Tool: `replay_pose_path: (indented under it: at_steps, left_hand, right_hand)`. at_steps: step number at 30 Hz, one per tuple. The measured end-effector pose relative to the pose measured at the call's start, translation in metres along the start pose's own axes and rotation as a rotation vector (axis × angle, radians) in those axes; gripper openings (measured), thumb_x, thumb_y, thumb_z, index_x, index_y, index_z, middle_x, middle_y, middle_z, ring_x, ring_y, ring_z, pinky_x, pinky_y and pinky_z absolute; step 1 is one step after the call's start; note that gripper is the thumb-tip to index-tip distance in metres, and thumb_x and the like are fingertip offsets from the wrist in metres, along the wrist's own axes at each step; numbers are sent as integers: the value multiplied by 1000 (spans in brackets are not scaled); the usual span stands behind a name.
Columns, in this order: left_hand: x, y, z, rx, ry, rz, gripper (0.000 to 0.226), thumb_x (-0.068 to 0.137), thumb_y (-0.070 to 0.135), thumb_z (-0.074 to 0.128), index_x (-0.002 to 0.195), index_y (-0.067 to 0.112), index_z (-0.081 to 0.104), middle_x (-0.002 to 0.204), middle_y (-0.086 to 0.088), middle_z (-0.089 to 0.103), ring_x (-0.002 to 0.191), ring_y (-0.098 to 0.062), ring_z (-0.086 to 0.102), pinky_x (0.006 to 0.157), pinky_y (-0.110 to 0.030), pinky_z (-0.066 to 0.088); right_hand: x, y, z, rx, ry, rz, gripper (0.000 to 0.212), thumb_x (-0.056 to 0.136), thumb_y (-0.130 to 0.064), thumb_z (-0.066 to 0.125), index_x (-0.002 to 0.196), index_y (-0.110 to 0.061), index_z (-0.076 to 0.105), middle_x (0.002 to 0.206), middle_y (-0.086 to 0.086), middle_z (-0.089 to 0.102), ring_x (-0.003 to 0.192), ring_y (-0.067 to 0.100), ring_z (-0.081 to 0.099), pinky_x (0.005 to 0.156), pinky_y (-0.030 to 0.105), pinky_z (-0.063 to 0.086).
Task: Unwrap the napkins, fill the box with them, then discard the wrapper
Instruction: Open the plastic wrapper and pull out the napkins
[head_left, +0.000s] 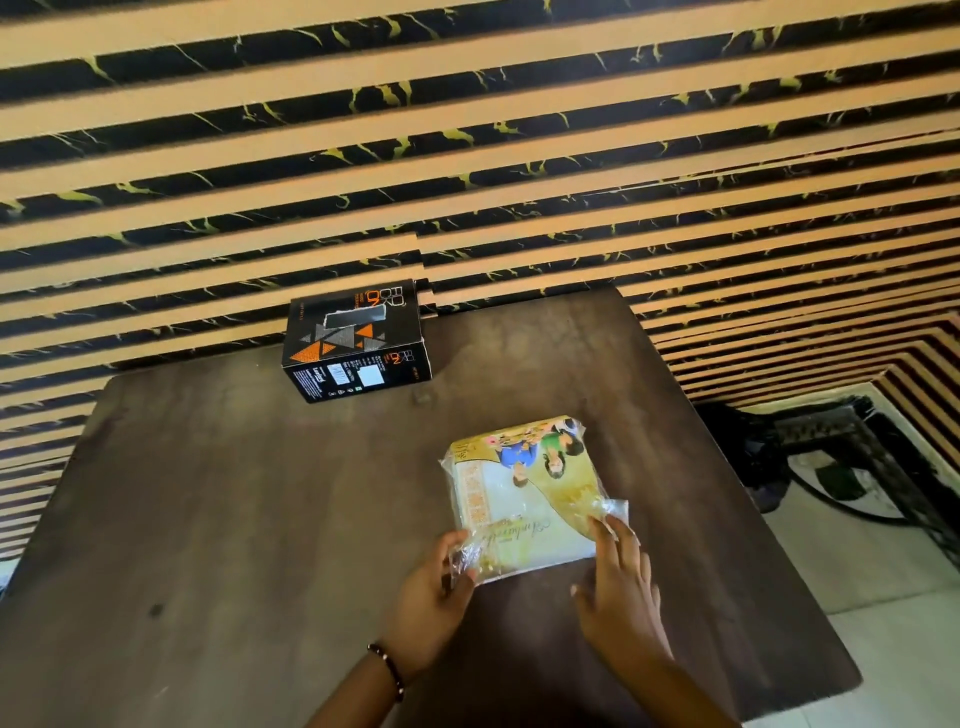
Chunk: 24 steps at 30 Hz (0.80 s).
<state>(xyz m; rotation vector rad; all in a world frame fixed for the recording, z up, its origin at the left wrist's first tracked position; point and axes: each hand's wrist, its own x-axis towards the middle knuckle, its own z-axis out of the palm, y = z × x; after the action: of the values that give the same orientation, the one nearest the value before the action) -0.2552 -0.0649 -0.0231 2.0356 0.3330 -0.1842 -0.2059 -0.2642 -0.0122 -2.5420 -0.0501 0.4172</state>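
A square pack of napkins (524, 491) in a clear printed plastic wrapper lies flat on the dark wooden table (234, 519), right of centre. My left hand (434, 587) pinches the loose plastic at the pack's near left corner. My right hand (618, 577) rests on the near right corner, fingertips on the crinkled wrapper flap. A black box (356, 343) with orange triangles stands at the table's far edge against the wall, with a slot in its top face.
A wall of tan and black-marble stripes (467, 156) rises right behind the table. To the right, beyond the table's edge, lie a pale floor (857, 561) and dark metal furniture legs (831, 441).
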Motion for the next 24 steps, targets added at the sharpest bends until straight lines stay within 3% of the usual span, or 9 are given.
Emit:
replay_pose_path:
  at_steps: [2,4,6,10,17,24]
  left_hand:
    - [6,9,-4,172,72,75,44,87,25,55,127,27,37,126,3,51,112,-15,54,90,-20,42]
    - [17,20,-8,367,149,185,58,81,32,53,134,19,34,137,-2,41,122,-19,45,101,-31,39]
    - [30,33,-7,542,103,265,66,81,37,49,140,19,26,149,-3,27,135,-22,29,112,-38,28]
    - [56,49,9,777,-51,296,82,86,42,54,145,16,4,156,-6,7,144,-22,5,117,-41,4]
    - [74,42,16,773,-148,236,96,77,53,60,145,14,4,157,-6,7,144,-21,4,118,-37,2]
    - [66,47,23,653,-88,178,91,76,44,66,143,15,11,156,-2,13,144,-18,6,116,-35,-2]
  right_hand:
    - [0,-5,-6,-97,30,-65,68,85,-24,58,142,-25,21,154,6,15,139,30,23,109,46,31]
    - [6,-11,-10,-180,118,-186,64,81,-20,63,138,-19,34,148,12,31,133,34,34,105,48,36]
    - [16,-18,-15,-221,155,-295,57,81,-20,62,134,-16,41,141,9,41,132,32,36,106,47,33]
    - [40,-29,-22,-326,8,-289,51,90,-35,47,136,-19,34,142,2,38,132,23,28,111,38,22]
    - [65,-48,-21,-404,-37,-165,37,89,-36,48,120,-14,50,123,8,59,119,26,46,97,36,36]
    - [79,-60,-22,-297,-133,16,20,83,-30,55,99,-20,62,107,2,69,106,23,59,90,34,29]
